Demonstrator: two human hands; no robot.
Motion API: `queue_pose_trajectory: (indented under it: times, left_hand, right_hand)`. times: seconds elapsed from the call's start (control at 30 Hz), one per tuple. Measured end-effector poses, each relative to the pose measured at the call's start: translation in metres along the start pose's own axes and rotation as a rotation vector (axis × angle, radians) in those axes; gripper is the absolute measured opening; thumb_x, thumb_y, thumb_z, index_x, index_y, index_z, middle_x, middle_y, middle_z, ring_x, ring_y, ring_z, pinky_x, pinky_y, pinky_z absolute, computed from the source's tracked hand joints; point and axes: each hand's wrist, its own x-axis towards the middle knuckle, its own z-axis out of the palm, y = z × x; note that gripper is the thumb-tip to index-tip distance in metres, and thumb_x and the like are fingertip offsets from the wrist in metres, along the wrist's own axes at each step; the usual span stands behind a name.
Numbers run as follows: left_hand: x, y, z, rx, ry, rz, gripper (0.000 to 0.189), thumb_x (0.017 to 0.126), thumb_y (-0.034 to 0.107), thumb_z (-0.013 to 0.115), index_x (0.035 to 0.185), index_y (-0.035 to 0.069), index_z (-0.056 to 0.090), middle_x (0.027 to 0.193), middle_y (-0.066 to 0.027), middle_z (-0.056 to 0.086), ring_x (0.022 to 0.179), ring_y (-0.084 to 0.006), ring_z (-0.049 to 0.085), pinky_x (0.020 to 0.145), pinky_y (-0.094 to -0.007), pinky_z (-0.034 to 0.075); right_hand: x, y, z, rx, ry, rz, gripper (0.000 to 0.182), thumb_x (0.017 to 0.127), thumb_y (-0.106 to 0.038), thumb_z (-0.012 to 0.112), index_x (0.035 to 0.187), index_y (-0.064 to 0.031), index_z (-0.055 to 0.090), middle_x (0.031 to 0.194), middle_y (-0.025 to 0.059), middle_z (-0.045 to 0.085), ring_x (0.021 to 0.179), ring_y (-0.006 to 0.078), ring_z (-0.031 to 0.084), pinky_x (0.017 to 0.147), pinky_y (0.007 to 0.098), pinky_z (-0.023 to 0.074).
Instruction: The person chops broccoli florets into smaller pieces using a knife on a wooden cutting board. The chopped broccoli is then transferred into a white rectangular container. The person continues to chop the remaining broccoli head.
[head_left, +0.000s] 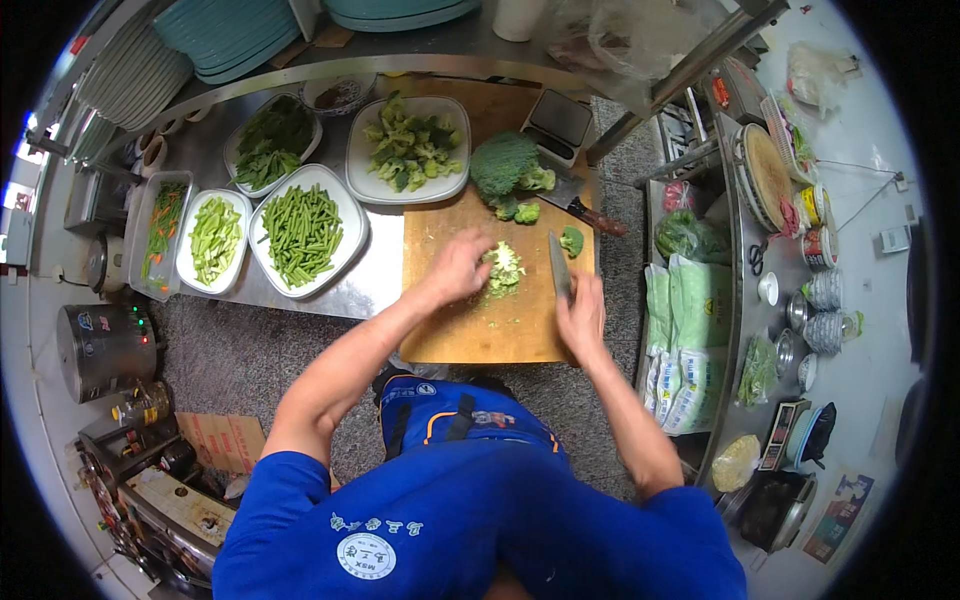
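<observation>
My right hand (581, 311) grips a kitchen knife (559, 264), its blade pointing away from me above the right side of a wooden cutting board (450, 330). My left hand (456, 264), slightly blurred, is beside a small heap of cut broccoli (505, 268); its fingers are partly curled and I cannot tell whether they touch any pieces. Just past the blade lies a single broccoli floret (571, 241). A large broccoli head (504, 165) rests at the back of the board, with smaller florets (526, 214) in front of it.
A cleaver (596, 217) lies right of the broccoli head, near a kitchen scale (559, 124). Left stand a plate of broccoli florets (360, 176), a plate of cut green beans (358, 225) and a dish of sliced green vegetable (196, 281). A metal shelf edge (420, 64) crosses overhead.
</observation>
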Motion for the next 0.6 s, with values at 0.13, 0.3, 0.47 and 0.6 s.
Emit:
queue_pose_trajectory:
  times: [0.13,0.3,0.47,0.6]
  left_hand:
    - [0.001,0.007,0.044,0.145,0.114,0.114,0.044,0.084,0.005,0.077,0.128,0.004,0.069,0.135,-0.0224,0.061,0.126,-0.0430,0.057,0.108,-0.0509,0.050]
    - [-0.004,0.008,0.036,0.079,0.211,-0.144,0.043,0.084,0.015,0.081,0.124,0.002,0.069,0.130,-0.0214,0.061,0.122,-0.0428,0.058,0.105,-0.0503,0.051]
    - [-0.050,0.006,0.020,0.105,0.488,-0.320,0.044,0.081,0.023,0.087,0.116,0.003,0.070,0.123,-0.0190,0.060,0.114,-0.0390,0.062,0.099,-0.0443,0.053]
    - [-0.073,0.007,0.024,0.070,0.453,-0.363,0.043,0.079,0.017,0.088,0.114,0.001,0.070,0.121,-0.0213,0.062,0.115,-0.0415,0.062,0.101,-0.0464,0.052]
  right_hand:
    - [-0.074,0.015,-0.001,-0.082,-0.064,0.083,0.066,0.083,-0.007,0.077,0.143,0.0035,0.051,0.123,0.0265,0.053,0.115,0.0449,0.054,0.101,0.0515,0.0470]
    - [-0.077,0.026,0.004,0.058,-0.093,0.156,0.067,0.086,-0.007,0.073,0.147,0.0052,0.048,0.124,0.0298,0.055,0.116,0.0457,0.056,0.103,0.0515,0.0481]
    - [-0.104,-0.002,-0.006,0.390,-0.128,0.142,0.050,0.098,-0.014,0.063,0.142,0.0054,0.053,0.124,0.0299,0.066,0.110,0.0437,0.067,0.097,0.0493,0.0540]
    - [-0.110,-0.024,-0.015,0.591,-0.408,0.301,0.041,0.106,-0.022,0.059,0.139,0.0037,0.057,0.095,0.0200,0.074,0.084,0.0310,0.073,0.080,0.0424,0.0576]
